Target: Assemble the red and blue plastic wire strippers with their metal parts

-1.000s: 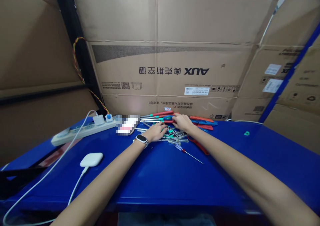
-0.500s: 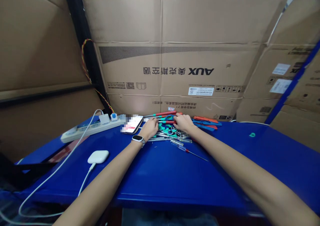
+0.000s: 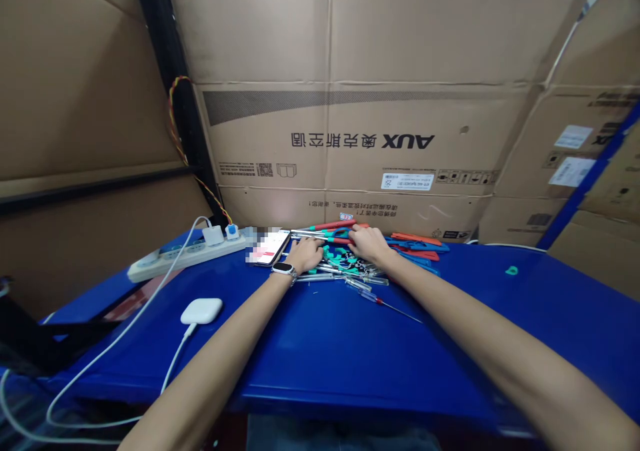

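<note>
Head view: left hand (image 3: 306, 254) laid palm-down on the pile of screwdrivers (image 3: 345, 261) at the far side of the blue table (image 3: 320, 364), fingers spread, gripping nothing visible; right hand (image 3: 367, 243) curled over red and teal handles, grip impossible to confirm; risk of loose drivers rolling off or tips pricking fingers if raked carelessly; phone (image 3: 269, 246) just beside the left wrist, easily knocked; wide bare room toward the near edge; cardboard boxes (image 3: 350, 104) blocking behind; power strip (image 3: 185, 256) well left.
</note>
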Tool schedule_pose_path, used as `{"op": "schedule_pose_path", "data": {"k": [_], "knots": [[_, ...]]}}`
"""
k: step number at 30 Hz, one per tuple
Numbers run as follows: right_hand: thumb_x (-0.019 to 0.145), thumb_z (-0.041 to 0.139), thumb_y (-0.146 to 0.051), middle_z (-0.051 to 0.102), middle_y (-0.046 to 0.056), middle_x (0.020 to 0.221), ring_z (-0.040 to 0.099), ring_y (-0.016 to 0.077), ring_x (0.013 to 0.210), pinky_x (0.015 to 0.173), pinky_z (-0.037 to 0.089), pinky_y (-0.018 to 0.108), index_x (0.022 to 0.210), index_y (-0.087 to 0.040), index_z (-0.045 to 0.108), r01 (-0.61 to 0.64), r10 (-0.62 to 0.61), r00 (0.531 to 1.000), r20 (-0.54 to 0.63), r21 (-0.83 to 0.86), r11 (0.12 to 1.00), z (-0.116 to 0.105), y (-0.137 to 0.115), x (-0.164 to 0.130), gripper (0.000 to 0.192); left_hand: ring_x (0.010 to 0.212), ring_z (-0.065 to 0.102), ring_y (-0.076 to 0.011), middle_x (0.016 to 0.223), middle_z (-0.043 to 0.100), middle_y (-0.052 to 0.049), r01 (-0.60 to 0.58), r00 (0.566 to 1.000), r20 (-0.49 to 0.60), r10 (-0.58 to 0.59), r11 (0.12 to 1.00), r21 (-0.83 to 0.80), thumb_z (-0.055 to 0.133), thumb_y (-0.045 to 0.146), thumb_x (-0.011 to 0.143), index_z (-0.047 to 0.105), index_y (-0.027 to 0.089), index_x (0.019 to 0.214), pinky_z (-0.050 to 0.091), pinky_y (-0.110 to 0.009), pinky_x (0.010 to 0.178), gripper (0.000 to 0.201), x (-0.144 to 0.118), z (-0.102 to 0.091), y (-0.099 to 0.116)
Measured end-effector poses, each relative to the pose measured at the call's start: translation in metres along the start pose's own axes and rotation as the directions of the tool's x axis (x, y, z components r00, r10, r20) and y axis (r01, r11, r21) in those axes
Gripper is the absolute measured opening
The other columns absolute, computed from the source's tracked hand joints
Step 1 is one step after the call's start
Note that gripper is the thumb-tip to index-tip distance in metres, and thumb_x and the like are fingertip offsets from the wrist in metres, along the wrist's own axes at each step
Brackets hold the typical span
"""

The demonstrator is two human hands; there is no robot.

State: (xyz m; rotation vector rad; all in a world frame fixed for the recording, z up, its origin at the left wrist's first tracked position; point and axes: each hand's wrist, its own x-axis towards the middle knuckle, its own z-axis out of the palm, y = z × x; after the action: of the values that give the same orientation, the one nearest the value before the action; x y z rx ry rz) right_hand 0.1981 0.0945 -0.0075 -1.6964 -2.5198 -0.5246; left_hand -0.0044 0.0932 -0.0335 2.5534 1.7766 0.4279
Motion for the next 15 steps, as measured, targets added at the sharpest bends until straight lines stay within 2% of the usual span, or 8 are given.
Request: {"op": "schedule_pose_path", "data": {"k": [5, 10, 15], "knots": [[0.092, 0.049, -0.029, 0.064, 0.015, 0.12, 0.065, 0.0274, 0.101, 0.081, 0.047, 0.032, 0.112, -0.017, 0.067, 0.007, -0.007, 1.0, 0.018, 0.026, 1.0, 0.003, -0.004, 0.001, 0.029, 0.114, 0.058, -0.0293, 0.12, 0.068, -0.009, -0.082, 0.997, 0.013, 0.082, 0.997, 0.015, 0.035, 0.023, 0.092, 0.069, 0.021, 0.114, 0.043, -0.043, 0.101, 0.041, -0.013, -0.008, 0.0], [0.092, 0.05, -0.029, 0.068, 0.018, 0.112, 0.066, 0.028, 0.102, 0.082, 0.047, 0.032, 0.104, -0.014, 0.07, -0.046, 0.044, 0.998, 0.035, 0.061, 0.997, -0.001, -0.008, 0.001, 0.028, 0.118, 0.055, -0.0284, 0.127, 0.06, -0.012, -0.08, 0.995, -0.056, 0.082, 0.996, 0.029, 0.036, 0.021, 0.092, 0.063, 0.016, 0.123, 0.042, -0.04, 0.102, 0.041, -0.016, -0.01, -0.003], [0.092, 0.048, -0.025, 0.073, 0.017, 0.101, 0.069, 0.0265, 0.094, 0.08, 0.047, 0.03, 0.093, -0.014, 0.074, -0.109, 0.105, 0.994, 0.037, 0.125, 0.986, -0.005, -0.014, -0.005, 0.029, 0.113, 0.058, -0.0278, 0.12, 0.063, -0.013, -0.092, 0.993, -0.066, 0.094, 0.995, 0.029, 0.035, 0.022, 0.094, 0.067, 0.015, 0.11, 0.045, -0.039, 0.098, 0.036, -0.013, -0.004, -0.002]]}}
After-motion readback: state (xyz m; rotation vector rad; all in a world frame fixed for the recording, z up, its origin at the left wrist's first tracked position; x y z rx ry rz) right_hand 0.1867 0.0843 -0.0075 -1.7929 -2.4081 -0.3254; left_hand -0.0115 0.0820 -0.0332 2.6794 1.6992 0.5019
